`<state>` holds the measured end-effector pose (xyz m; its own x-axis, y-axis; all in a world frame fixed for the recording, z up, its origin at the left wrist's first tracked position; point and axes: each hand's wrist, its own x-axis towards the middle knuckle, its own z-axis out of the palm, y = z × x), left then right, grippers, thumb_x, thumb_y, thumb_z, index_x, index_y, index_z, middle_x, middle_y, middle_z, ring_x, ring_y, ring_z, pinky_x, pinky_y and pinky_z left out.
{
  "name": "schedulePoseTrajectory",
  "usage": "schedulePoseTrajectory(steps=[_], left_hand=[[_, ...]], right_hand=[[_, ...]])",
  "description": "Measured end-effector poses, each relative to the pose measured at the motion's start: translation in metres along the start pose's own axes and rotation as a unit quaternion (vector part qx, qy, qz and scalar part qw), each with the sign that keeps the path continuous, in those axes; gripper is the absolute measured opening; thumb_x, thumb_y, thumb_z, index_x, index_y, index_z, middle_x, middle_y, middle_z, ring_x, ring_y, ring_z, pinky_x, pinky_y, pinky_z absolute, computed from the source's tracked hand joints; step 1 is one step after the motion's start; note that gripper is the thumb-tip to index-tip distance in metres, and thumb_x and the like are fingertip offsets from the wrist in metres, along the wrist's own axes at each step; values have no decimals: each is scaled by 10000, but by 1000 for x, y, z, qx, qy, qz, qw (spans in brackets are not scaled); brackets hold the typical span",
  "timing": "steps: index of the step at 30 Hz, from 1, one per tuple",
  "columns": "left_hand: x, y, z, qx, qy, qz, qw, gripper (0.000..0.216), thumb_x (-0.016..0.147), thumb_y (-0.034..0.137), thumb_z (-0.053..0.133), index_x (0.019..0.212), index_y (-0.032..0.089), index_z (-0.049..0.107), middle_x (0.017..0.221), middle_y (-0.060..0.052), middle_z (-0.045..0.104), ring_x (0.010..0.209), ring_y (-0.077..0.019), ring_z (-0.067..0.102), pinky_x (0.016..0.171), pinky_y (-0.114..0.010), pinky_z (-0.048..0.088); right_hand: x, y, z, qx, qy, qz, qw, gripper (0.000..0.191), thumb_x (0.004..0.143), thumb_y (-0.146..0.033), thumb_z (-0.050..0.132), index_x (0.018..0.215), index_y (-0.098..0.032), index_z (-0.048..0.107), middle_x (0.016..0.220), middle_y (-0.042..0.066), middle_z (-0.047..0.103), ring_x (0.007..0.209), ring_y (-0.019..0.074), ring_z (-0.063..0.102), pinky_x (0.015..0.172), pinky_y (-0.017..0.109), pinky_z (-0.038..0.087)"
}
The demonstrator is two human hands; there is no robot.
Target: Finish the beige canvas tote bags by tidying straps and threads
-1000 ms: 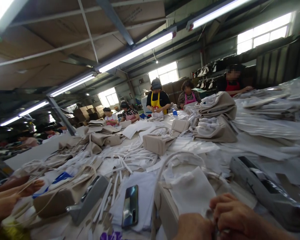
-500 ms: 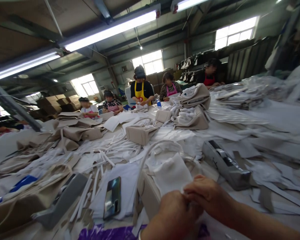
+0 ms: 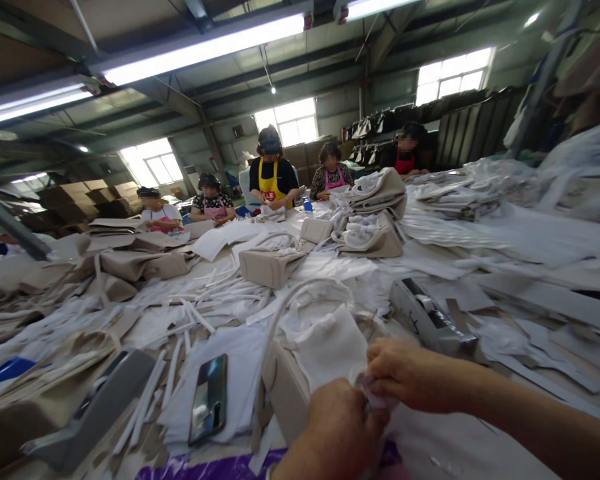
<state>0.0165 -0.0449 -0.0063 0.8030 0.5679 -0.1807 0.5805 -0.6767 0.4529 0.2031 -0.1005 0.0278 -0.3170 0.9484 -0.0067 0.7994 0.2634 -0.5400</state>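
Note:
A beige handbag [image 3: 286, 380] with a pale looped handle [image 3: 280, 307] lies in front of me. White sheet material [image 3: 330, 347] spills over its top. At its near right side, my left hand [image 3: 337, 427] and my right hand [image 3: 400, 373] are close together, both with curled fingers. Between them is a crumpled whitish, thin piece [image 3: 377, 393]; whether it is paper or plastic film, I cannot tell. My fingers partly cover it, and its link to the bag is hidden.
Left of the bag, a phone [image 3: 209, 400] rests on white sheets [image 3: 240, 347]. Grey tape dispensers stand at right [image 3: 430, 317] and left [image 3: 90, 400]. Purple plastic [image 3: 210, 467] lies at the near edge. Beyond are more beige bags [image 3: 270, 267] and several co-workers [image 3: 273, 177].
My hands have shifted slightly left in the picture, and more of the whitish piece shows between them. The whole view has swung a little to the right.

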Motion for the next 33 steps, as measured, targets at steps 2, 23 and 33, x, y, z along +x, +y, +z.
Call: schedulePoseTrajectory(steps=[2, 23, 33], left_hand=[[0, -2, 2, 4, 3, -7, 1000, 362, 905, 464, 514, 934, 243, 799, 871, -66, 782, 742, -215, 676, 612, -301, 374], [-1, 4, -8, -13, -36, -6, 999, 405, 941, 466, 457, 967, 239, 791, 915, -74, 785, 806, -241, 707, 617, -293, 409], [5, 0, -12, 24, -46, 17, 998, 479, 968, 452, 404, 857, 184, 785, 819, -102, 762, 668, -198, 625, 590, -289, 364]], right_hand=[[4, 2, 5, 3, -4, 3, 1000, 242, 847, -97, 618, 613, -158, 633, 751, -7, 620, 733, 127, 559, 719, 268, 406], [1, 8, 39, -99, 126, -104, 982, 168, 751, -83, 640, 612, -172, 612, 684, 11, 624, 683, 152, 537, 709, 309, 405], [-36, 9, 62, -191, 263, -140, 935, 208, 970, -219, 576, 1148, -186, 679, 1059, 65, 711, 1078, 233, 596, 986, 392, 390]])
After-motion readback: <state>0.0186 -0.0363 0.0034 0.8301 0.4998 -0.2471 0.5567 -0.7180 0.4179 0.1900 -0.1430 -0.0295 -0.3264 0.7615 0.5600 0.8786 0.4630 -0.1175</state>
